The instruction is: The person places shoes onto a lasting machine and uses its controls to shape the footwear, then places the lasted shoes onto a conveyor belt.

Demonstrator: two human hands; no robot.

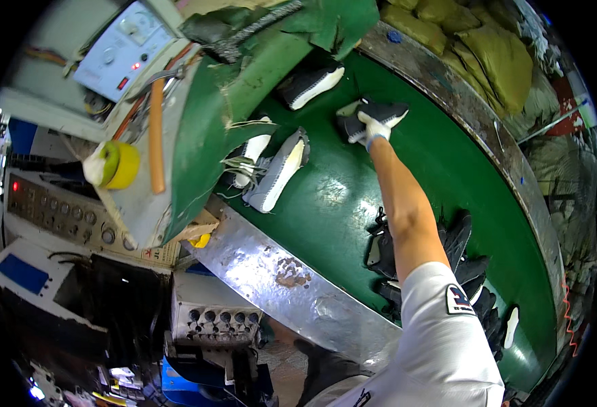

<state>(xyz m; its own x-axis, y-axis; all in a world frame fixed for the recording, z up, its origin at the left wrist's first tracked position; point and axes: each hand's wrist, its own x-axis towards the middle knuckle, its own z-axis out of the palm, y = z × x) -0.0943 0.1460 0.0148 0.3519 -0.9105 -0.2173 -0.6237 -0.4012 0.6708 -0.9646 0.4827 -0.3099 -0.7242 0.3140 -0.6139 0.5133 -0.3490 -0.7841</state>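
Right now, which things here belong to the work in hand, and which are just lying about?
Likely part of the work:
- dark shoe, gripped by the right hand
- other shoes on the green surface

Seemingly just lying about:
- orange-handled hammer
- yellow roll
- sacks

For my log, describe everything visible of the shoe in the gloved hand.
The shoe has a dark, fabric-like upper, with a pale edge at its right end and a pale patch at its left. It points roughly sideways in the picture, over the green worktop. The white-gloved right hand grips its near side, partly hiding it; whether the shoe touches the worktop is unclear.
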